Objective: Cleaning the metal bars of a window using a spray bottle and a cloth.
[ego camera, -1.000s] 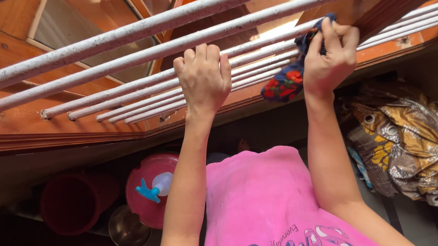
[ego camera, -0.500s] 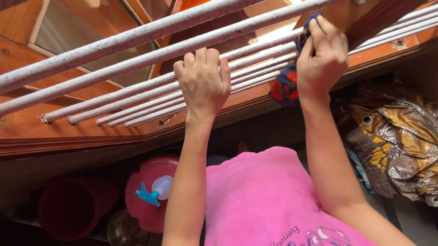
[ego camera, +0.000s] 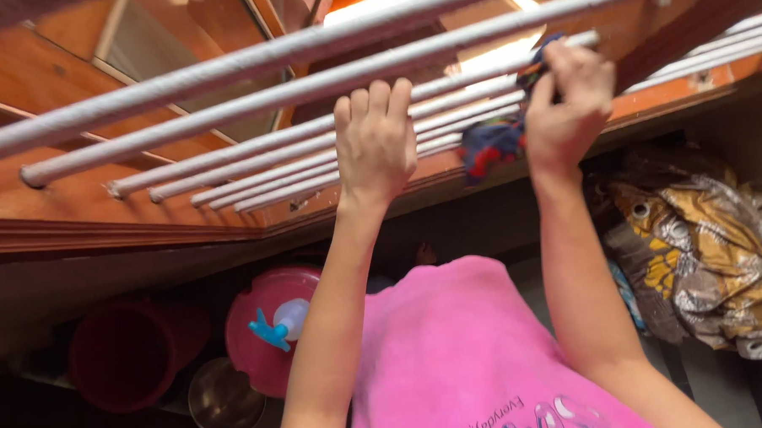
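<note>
Gripped in right hand: dark blue floral cloth, being pressed against white metal bars.
Left hand is being hooked, fingers curled, over one bar.

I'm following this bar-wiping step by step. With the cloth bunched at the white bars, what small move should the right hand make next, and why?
Probably slide the dark floral cloth along the white bar toward the left hand. The right hand presses the cloth near the bar's far end, the left hand grips a bar to steady it, and the speckled stretch between them looks unwiped.
</note>
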